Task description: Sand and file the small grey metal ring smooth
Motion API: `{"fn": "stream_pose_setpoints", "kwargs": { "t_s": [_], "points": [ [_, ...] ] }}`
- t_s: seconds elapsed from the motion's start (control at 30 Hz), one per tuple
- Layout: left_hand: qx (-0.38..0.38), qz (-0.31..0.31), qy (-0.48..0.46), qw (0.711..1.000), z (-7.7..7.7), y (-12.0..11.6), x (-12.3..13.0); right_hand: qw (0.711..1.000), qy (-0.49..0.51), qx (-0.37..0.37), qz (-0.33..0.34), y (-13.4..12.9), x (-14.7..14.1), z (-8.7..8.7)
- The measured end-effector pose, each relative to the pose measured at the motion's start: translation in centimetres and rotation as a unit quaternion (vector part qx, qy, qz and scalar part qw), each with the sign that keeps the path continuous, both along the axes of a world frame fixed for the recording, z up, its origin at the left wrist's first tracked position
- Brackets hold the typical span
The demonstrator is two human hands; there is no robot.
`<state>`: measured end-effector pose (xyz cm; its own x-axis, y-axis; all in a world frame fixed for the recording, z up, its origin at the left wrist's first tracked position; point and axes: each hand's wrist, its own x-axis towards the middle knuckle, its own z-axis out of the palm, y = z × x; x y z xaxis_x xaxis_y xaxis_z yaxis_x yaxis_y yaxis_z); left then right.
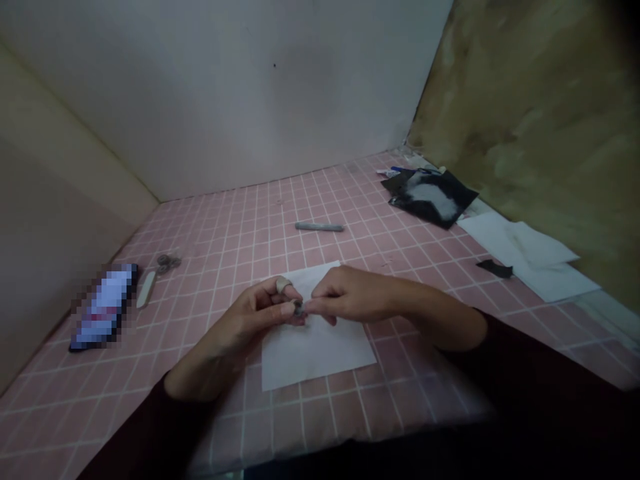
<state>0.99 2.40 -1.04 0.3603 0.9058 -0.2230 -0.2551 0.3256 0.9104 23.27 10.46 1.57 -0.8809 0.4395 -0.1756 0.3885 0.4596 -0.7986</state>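
Note:
My left hand [260,310] is closed, its thumb and fingers pinching a small dark grey object [299,308] that may be a ring; its kind is too small to make out. A beige band [283,285] wraps one finger of that hand. My right hand [340,297] is closed too, thumb and forefinger pressed together at the right side of the small object. Whatever those right fingers hold, if anything, is hidden. Both hands are above a white sheet of paper [315,363] on the pink checked cloth [225,257].
Beyond the paper lies a grey rod [319,227]. To the left are a pixelated phone [105,307], a pale flat stick [147,289] and small grey coils [167,261]. At right lie a black sheet with white powder [430,197], white papers [530,257] and a black strip [494,269].

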Motion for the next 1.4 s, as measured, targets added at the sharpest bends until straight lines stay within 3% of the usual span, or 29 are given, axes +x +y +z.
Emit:
{"fn": "stream_pose_setpoints", "kwargs": {
  "t_s": [0.43, 0.9, 1.2, 1.4],
  "points": [
    [0.041, 0.038, 0.023, 0.998, 0.18, 0.06, 0.14, 1.0, -0.018, -0.017, -0.017, 0.34, 0.2, -0.11],
    [0.098, 0.111, 0.056, 0.987, -0.05, -0.03, 0.31, 0.994, -0.007, -0.095, -0.062, -0.14, -0.33, -0.05],
    [0.131, 0.129, 0.07, 0.98, -0.03, -0.04, 0.32, 0.992, -0.008, -0.106, -0.069, -0.32, -0.45, 0.25],
    [0.125, 0.129, 0.067, 0.981, -0.03, 0.05, 0.32, 0.996, -0.019, -0.062, -0.054, -0.02, -0.21, 0.1]
  ]
}}
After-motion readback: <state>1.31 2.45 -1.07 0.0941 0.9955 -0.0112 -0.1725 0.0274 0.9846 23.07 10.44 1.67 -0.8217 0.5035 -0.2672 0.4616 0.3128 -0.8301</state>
